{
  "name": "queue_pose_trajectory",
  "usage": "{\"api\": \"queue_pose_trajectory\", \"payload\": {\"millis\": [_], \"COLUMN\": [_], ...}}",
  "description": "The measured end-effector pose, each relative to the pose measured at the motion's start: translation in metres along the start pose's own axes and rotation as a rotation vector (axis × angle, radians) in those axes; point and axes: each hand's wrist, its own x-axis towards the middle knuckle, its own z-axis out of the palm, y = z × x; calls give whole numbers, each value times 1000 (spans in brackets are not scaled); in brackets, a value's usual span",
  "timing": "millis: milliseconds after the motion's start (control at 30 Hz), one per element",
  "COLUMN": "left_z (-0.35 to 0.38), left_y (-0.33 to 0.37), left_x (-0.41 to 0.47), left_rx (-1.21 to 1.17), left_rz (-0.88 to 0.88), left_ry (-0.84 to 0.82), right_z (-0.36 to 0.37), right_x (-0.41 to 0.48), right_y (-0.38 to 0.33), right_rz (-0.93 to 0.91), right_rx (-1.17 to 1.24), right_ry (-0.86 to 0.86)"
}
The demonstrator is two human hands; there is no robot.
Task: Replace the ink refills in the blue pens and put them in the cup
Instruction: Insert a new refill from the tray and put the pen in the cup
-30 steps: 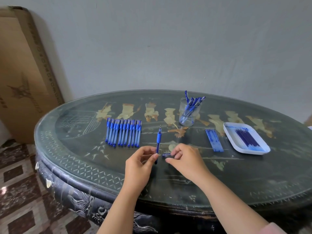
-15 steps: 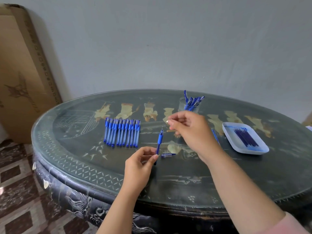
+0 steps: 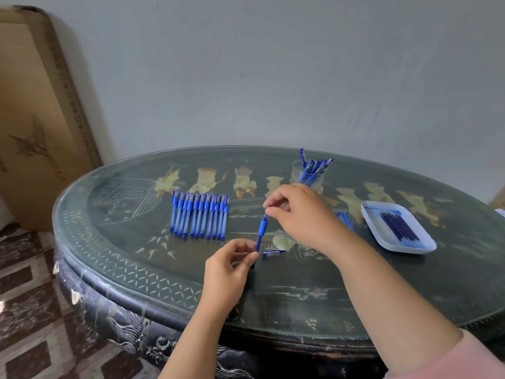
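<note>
The blue pen (image 3: 261, 234) stands nearly upright over the near middle of the table (image 3: 114, 258). Its long axis leans slightly right, with the tip end up and toward the far edge. The left hand (image 3: 228, 269) pinches the clear lower barrel between thumb and fingertips. The right hand (image 3: 303, 214) has its thumb and forefinger closed narrowly on the pen's top tip, with the other fingers curled. A loose pen cap (image 3: 273, 253) lies flat just right of the left hand.

Capped pens (image 3: 199, 214) lie in a tight row toward the left, their long axes running near to far. A clear cup (image 3: 297, 174) near the far edge holds slanting pens. Thin refills (image 3: 345, 220) show beside the right wrist. More refills lie in a white rounded tray (image 3: 382, 243) at the right.

The oval table is dark lacquer under glass, with pale inlaid figures. The print on the cardboard box (image 3: 35, 119) is too blurred to read.
</note>
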Motion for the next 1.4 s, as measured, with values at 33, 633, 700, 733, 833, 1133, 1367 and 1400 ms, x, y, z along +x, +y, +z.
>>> {"api": "queue_pose_trajectory", "payload": {"millis": [33, 633, 700, 733, 833, 1133, 1367, 1400], "left_z": [0, -1, 0, 0, 0, -1, -1, -1], "left_y": [0, -2, -2, -2, -2, -2, -1, -1], "left_x": [0, 0, 0, 0, 1, 1, 0, 1], "left_rx": [6, -1, -2, -2, 6, 12, 7, 10], "left_rz": [2, -1, -1, 1, 7, -2, 1, -1], "left_ry": [-1, 12, 8, 9, 7, 4, 6, 5], "right_z": [2, 29, 28, 28, 31, 35, 37, 37], "right_x": [0, -10, -11, -11, -12, -13, -13, -13], "right_y": [0, 14, 15, 15, 18, 18, 17, 17], "right_rz": [0, 127, 122, 109, 92, 108, 127, 117], "right_rx": [-4, 355, 392, 413, 440, 492, 579, 571], "right_ry": [-5, 59, 29, 14, 68, 90, 43, 59]}}
